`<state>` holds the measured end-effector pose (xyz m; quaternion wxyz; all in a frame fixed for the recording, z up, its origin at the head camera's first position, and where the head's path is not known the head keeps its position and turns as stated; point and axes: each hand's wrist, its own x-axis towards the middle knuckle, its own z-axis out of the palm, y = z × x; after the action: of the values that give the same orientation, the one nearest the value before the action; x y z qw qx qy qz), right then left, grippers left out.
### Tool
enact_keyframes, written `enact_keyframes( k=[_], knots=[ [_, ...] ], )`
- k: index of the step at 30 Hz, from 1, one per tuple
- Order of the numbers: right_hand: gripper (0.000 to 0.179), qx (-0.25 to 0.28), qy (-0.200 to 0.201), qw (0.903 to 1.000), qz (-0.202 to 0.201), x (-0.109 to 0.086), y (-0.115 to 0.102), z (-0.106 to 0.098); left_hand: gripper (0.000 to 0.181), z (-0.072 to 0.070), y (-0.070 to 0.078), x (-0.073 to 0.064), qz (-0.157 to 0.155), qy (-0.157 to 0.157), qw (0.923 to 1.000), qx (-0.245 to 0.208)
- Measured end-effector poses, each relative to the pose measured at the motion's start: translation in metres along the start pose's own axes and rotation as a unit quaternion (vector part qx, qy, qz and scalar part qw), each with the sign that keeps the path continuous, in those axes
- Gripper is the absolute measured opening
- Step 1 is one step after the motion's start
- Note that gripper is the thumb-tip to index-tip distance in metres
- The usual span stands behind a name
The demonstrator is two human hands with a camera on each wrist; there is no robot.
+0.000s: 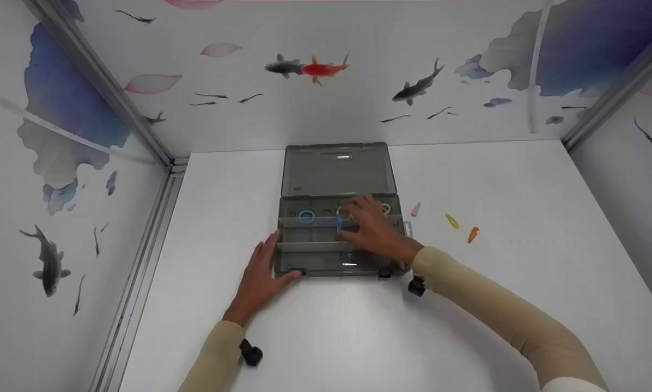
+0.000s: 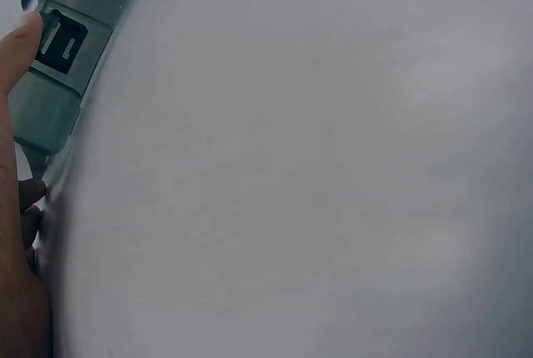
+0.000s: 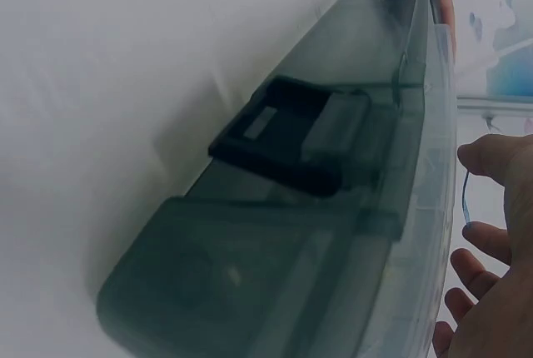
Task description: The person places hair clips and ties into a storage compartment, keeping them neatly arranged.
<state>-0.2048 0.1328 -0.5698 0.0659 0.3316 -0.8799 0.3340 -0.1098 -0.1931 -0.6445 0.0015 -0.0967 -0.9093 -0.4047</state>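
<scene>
My right hand [image 1: 372, 226] is over the middle of a grey see-through compartment box [image 1: 336, 267], whose lid [image 1: 336, 171] is laid back open. Between thumb and forefinger it pinches a small blue hair clip [image 1: 339, 220], which shows as a thin curved strip [image 3: 465, 200] in the right wrist view. The left hand [image 1: 260, 277] rests at the box's front left corner, its fingers along the left side and its thumb by the front latch [image 2: 62, 42]. A blue hair tie [image 1: 306, 216] lies in the back row; a pale yellow one [image 1: 386, 209] is partly hidden by the right hand.
Right of the box, a pink clip [image 1: 416, 209], a yellow clip [image 1: 452, 220] and an orange clip [image 1: 473, 234] lie on the white table [image 1: 522, 207]. Pale dividers [image 1: 304, 246] part the box into rows. A fish-patterned wall [image 1: 238, 120] stands close behind the lid.
</scene>
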Motion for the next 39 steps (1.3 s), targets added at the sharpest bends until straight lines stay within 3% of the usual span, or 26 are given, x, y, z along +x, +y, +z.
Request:
enact_keyframes(
  k=[6, 19, 39],
  knots=[
    [0.047, -0.024, -0.014, 0.9994, -0.02, 0.007, -0.006, 0.01, 0.109, 0.0, 0.001, 0.001, 0.006, 0.001, 1.0, 0.004],
    [0.045, -0.017, -0.032, 0.9986, -0.037, 0.024, -0.024, 0.027, 0.109, 0.001, -0.002, 0.001, -0.002, -0.001, 1.0, -0.003],
    [0.051, -0.023, -0.074, 0.9969, -0.011, 0.044, -0.04, 0.044, 0.11, -0.003, 0.0, 0.0, -0.008, -0.01, 0.9999, -0.006]
  ],
)
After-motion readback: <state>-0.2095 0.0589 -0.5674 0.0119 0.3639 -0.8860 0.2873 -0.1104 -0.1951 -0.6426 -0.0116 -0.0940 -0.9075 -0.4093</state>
